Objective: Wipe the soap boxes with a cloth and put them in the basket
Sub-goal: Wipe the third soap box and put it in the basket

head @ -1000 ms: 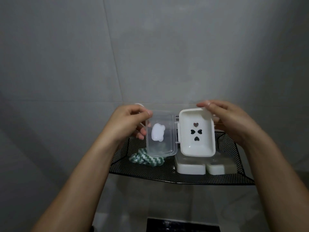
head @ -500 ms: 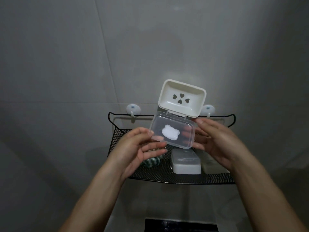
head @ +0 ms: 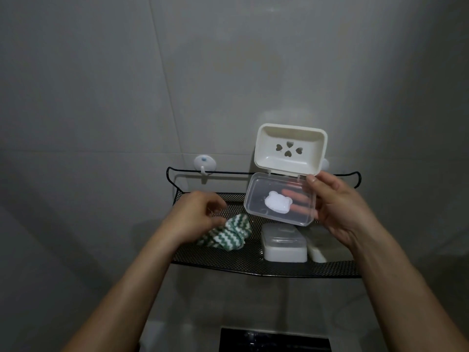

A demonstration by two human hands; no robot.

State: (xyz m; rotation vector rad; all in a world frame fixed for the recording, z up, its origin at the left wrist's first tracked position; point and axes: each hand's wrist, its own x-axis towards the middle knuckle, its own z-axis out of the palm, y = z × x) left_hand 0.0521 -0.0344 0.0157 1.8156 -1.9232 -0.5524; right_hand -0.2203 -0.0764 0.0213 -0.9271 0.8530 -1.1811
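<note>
My right hand (head: 340,209) holds an opened soap box (head: 289,153) above the black mesh basket (head: 228,262): a cream tray with heart-shaped holes stands up, and its clear lid (head: 279,199) with a white bear shape hangs toward me, my fingers showing behind it. My left hand (head: 195,217) is down in the basket with curled fingers at a green-and-white zigzag cloth (head: 228,235); whether it grips the cloth I cannot tell. Two closed white soap boxes lie in the basket, one (head: 283,247) in the middle and one (head: 322,246) partly hidden by my right hand.
The basket hangs on white wall hooks (head: 204,162) against grey tiles. A dark object (head: 274,342) sits below at the bottom edge.
My left hand has let go of the opened box and dropped to the cloth in the basket. My right hand now holds the box alone, tipped more upright.
</note>
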